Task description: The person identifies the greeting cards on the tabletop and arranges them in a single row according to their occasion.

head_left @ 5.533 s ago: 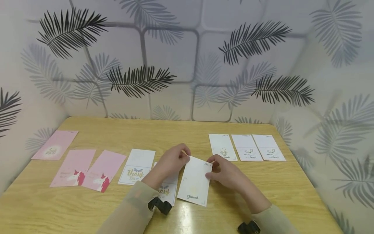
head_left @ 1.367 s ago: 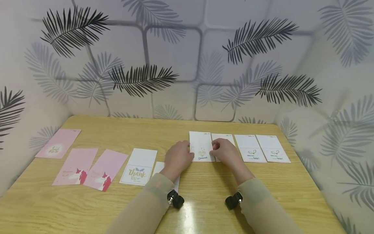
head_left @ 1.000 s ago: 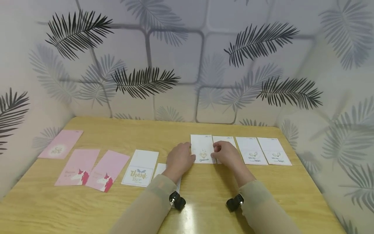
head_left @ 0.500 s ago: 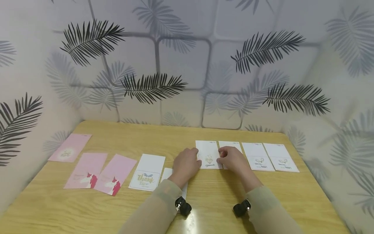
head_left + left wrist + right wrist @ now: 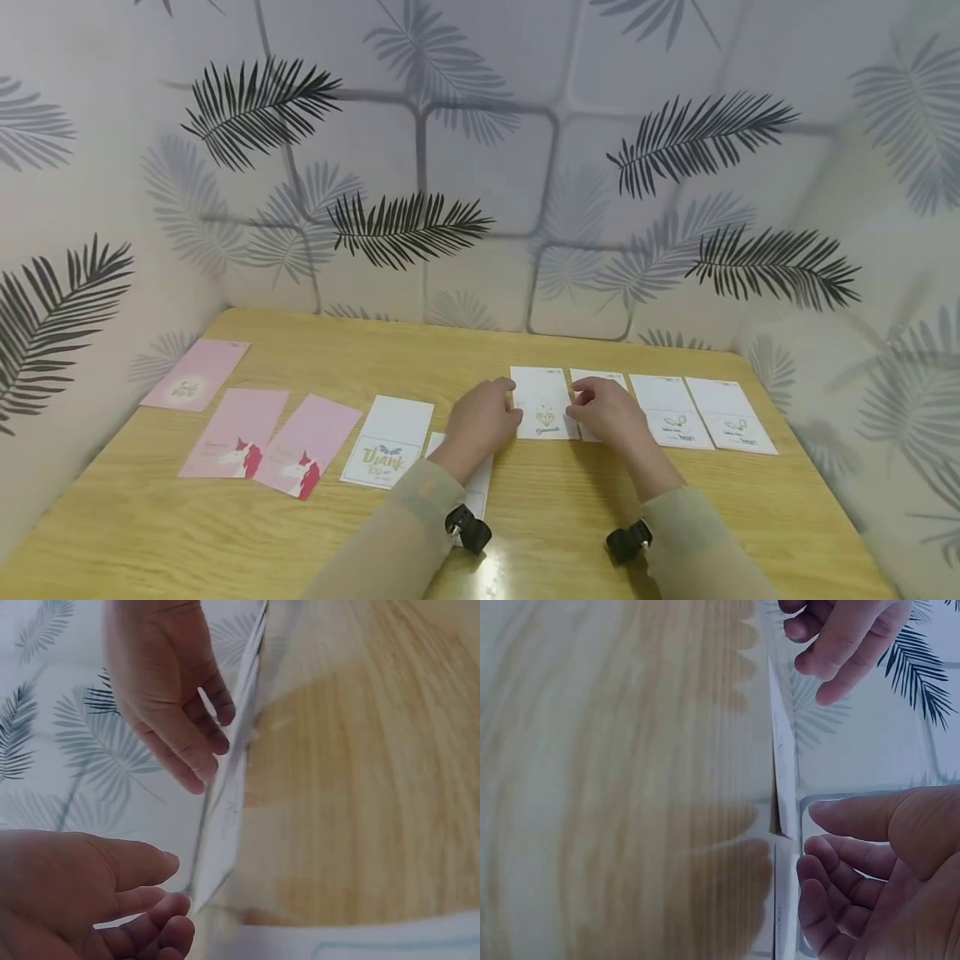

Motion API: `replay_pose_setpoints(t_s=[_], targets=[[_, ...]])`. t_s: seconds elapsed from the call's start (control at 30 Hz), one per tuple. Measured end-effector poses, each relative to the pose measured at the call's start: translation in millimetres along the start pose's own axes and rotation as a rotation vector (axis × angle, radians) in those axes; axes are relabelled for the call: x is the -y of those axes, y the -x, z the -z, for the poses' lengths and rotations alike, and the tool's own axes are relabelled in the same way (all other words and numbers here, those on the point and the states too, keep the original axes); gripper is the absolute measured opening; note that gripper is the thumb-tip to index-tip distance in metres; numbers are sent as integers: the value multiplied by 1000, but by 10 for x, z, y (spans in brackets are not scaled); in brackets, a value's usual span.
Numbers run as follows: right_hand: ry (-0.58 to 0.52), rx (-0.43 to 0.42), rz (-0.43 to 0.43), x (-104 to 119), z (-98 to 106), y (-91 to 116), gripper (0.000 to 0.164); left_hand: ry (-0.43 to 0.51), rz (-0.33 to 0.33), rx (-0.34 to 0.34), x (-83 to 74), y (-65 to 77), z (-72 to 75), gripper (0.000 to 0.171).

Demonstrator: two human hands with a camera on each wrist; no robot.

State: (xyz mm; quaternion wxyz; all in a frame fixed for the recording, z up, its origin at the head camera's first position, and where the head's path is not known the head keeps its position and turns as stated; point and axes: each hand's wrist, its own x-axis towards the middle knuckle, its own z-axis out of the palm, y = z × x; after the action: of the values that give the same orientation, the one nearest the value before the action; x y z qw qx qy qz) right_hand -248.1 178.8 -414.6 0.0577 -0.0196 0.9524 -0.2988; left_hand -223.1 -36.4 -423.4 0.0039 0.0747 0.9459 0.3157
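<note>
A white card with a gold diamond print lies flat on the table in the head view, leftmost in a row of white cards. My left hand hovers at its left edge, its fingers loosely bent. At the opposite edge is my right hand, partly covering a second white card. In the left wrist view, the left hand has thumb and fingers apart with nothing between them. The right hand looks likewise relaxed and spread in the right wrist view, just off the card's edge.
Two white cards with a leaf-like print, one a heart card, continue the row rightward. Left of my hands lie a "Thank You" card and another white card under my left forearm. Pink cards lie farther left on the wooden table.
The diamond card has gone from the table's middle front to the row's left end. My fingers have since parted from its edges. The head view has shifted slightly.
</note>
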Motion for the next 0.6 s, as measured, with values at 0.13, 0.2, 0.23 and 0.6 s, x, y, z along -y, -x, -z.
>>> replay_pose_setpoints(t_s=[0.13,0.2,0.23,0.6], targets=[[-21,-1,23,38,19,59,48,-13,0,-21,10,81,167,46],[-39,12,35,82,14,94,49,-22,-3,-21,50,128,252,48],[-46,15,37,111,11,114,49,-28,-9,-18,76,150,285,49],[-59,46,108,346,-100,304,46,-48,-59,49,354,415,495,55]])
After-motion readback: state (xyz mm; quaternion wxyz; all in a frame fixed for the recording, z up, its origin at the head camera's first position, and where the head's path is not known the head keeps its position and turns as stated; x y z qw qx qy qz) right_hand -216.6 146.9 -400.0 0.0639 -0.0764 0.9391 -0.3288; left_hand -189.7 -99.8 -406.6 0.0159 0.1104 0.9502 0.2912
